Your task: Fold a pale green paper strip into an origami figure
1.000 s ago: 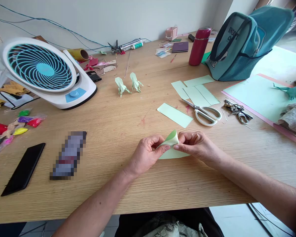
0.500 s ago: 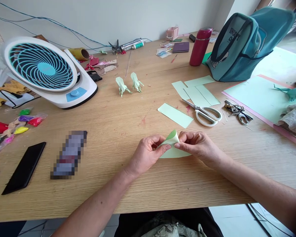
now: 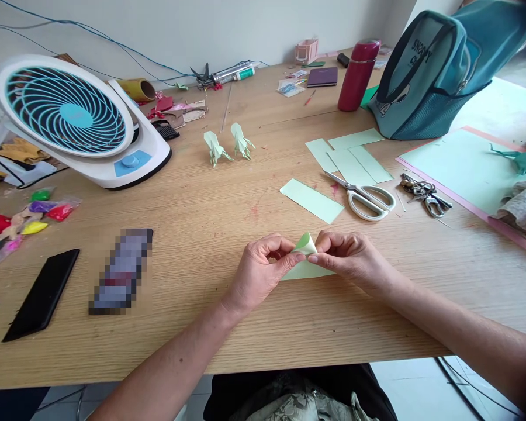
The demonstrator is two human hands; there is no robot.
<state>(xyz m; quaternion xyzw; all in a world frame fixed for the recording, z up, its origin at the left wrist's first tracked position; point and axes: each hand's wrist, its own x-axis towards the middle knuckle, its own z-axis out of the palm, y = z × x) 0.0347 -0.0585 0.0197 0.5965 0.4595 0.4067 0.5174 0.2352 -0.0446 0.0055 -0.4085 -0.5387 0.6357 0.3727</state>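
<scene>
A small sheet of light green paper (image 3: 305,268) lies on the wooden table (image 3: 228,199) with its far edge curled over toward me. My left hand (image 3: 260,271) pinches the folded paper from the left with thumb and forefinger. My right hand (image 3: 350,257) pinches it from the right, fingertips nearly meeting those of the left. Both hands rest on the table near its front edge.
Beyond the hands lie a loose green strip (image 3: 311,200), more green sheets (image 3: 348,156), white-handled scissors (image 3: 368,202) and keys (image 3: 425,195). Two folded paper figures (image 3: 227,146) stand mid-table. A white fan (image 3: 76,126) is at left, a black phone (image 3: 41,295) front left, a teal bag (image 3: 438,64) and red bottle (image 3: 355,76) at back right.
The fold in the paper has been pressed lower and tighter between my fingertips. The hands have stayed in place; the view shifted slightly.
</scene>
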